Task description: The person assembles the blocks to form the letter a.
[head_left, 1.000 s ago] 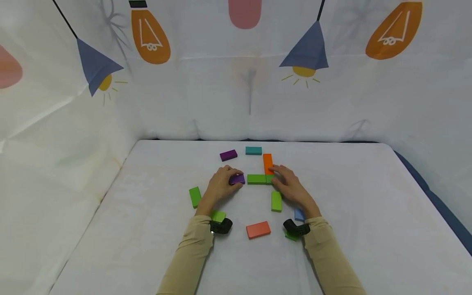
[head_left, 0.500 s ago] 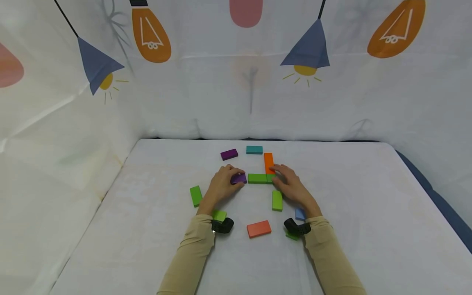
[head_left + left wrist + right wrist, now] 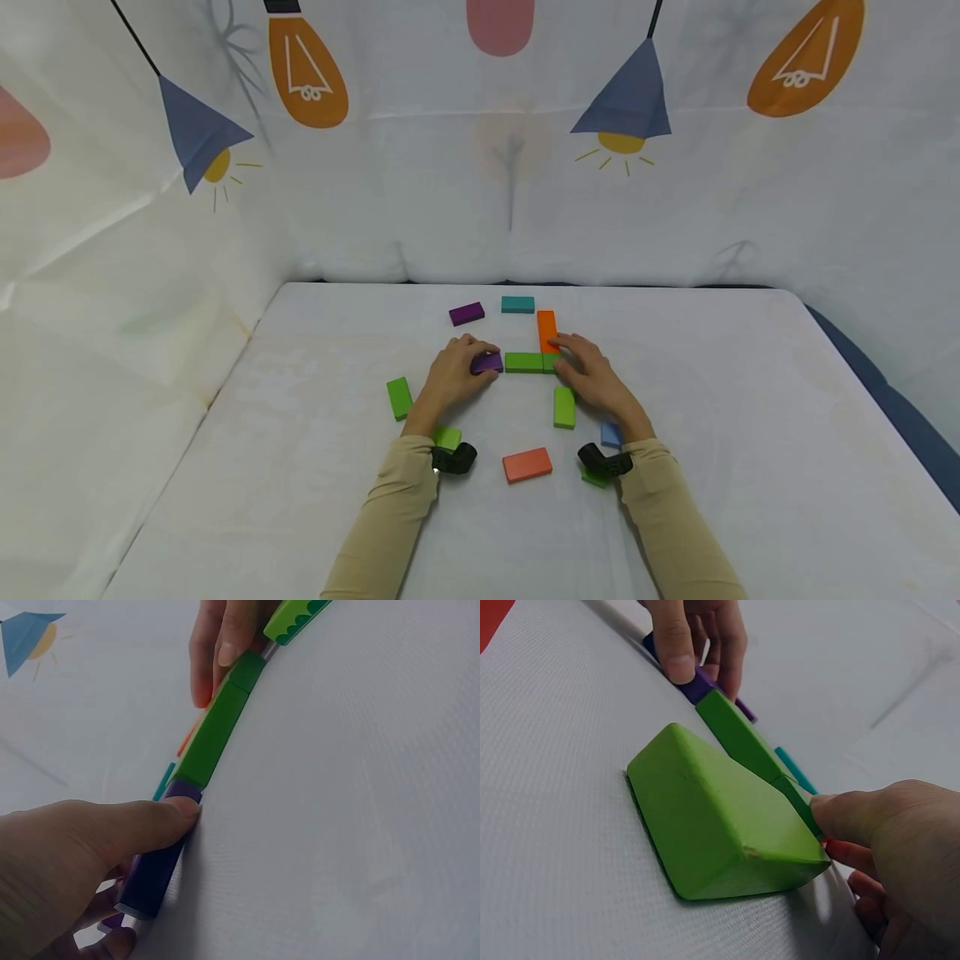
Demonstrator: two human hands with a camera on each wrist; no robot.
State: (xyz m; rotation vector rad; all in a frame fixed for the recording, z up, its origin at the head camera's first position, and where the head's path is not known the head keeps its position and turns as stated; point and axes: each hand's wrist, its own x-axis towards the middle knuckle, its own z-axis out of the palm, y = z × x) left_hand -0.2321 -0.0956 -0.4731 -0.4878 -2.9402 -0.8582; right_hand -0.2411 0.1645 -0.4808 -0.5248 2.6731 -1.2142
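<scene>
My left hand (image 3: 450, 373) pinches a purple block (image 3: 489, 362) between thumb and fingers. That block lies in line with a green block (image 3: 523, 362), its end right at the green one's end in the left wrist view. A second green block (image 3: 247, 672) continues the row. My right hand (image 3: 596, 382) grips this second block at the row's right end, thumb on the near side. Behind it an orange block (image 3: 547, 330) stretches away, close to the right fingertips. In the right wrist view a lime green block (image 3: 720, 817) stands large in front of the row.
At the back lie a dark purple block (image 3: 467, 313) and a teal block (image 3: 517, 305). Nearer are a green block (image 3: 400, 398), a lime block (image 3: 447, 438), a coral block (image 3: 527, 465), a blue block (image 3: 611, 434) and another green block (image 3: 595, 477), partly under the wrists.
My left hand has brought the purple block slightly rightward, narrowing the small gap to the green block. The right hand stays in place; the head view has shifted a little.
</scene>
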